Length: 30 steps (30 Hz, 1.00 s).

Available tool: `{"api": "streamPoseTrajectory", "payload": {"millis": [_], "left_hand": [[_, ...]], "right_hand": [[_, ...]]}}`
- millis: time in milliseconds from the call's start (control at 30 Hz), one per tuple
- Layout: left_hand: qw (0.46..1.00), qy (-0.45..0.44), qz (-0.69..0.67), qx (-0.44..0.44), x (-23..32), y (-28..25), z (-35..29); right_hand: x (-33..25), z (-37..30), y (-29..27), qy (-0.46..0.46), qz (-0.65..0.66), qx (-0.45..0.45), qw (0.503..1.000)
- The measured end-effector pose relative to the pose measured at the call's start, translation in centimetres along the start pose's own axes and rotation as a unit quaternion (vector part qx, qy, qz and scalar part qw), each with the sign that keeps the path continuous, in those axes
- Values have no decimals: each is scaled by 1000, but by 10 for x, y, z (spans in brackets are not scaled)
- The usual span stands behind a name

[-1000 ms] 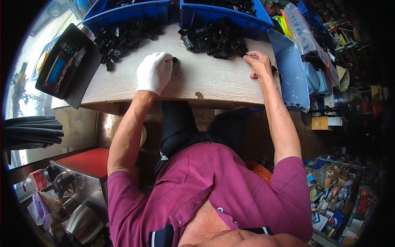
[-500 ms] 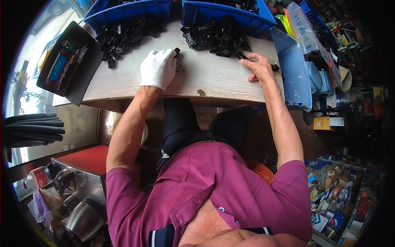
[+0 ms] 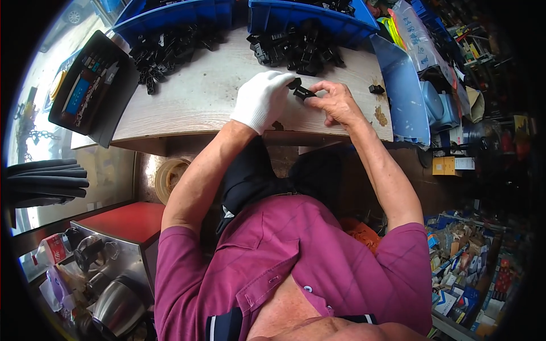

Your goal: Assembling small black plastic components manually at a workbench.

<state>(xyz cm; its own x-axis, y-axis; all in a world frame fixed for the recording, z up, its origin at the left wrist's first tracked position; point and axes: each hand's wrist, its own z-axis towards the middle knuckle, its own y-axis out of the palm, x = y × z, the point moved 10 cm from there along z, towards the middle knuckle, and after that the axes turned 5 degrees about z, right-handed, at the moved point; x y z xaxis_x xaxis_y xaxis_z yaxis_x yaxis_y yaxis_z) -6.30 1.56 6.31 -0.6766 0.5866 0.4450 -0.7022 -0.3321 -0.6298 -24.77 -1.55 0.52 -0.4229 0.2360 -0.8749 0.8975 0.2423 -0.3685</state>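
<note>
My left hand [image 3: 260, 101], in a white knitted glove, pinches a small black plastic part [image 3: 294, 83] at its fingertips. Facing it, my bare right hand [image 3: 335, 103] grips a longer black plastic piece [image 3: 303, 92] between thumb and forefinger. The two pieces meet or nearly meet above the table [image 3: 187, 108]; whether they are joined I cannot tell. Just beyond my hands lies a heap of black plastic parts [image 3: 296, 48], and a second heap [image 3: 162, 57] spreads to the left. One single black part [image 3: 376, 89] rests near the table's right edge.
Two blue bins [image 3: 176, 20] [image 3: 313, 20] with black parts stand at the back. A dark open case [image 3: 91, 85] leans at the left edge, and a blue plastic sheet [image 3: 401, 91] borders the right. Below left are a red-topped cabinet [image 3: 128, 220] and a steel kettle [image 3: 118, 306].
My left hand has moved right and my right hand left, bringing their black pieces together in front of the right heap. The single part at the right edge is now fully uncovered.
</note>
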Motion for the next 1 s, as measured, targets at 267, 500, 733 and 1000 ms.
{"api": "streamPoseTrajectory", "payload": {"millis": [267, 500, 733, 1000], "left_hand": [[987, 104, -3, -121, 14, 47, 12], [976, 160, 22, -147, 25, 54, 10], [986, 129, 42, -99, 27, 39, -5], [987, 105, 68, -102, 33, 35, -14]], "right_hand": [[-6, 0, 11, -26, 11, 12, 1000], [-1, 0, 5, -42, 9, 29, 999], [-2, 0, 9, -24, 14, 2, 1000], [-2, -2, 11, -33, -16, -13, 999]]}}
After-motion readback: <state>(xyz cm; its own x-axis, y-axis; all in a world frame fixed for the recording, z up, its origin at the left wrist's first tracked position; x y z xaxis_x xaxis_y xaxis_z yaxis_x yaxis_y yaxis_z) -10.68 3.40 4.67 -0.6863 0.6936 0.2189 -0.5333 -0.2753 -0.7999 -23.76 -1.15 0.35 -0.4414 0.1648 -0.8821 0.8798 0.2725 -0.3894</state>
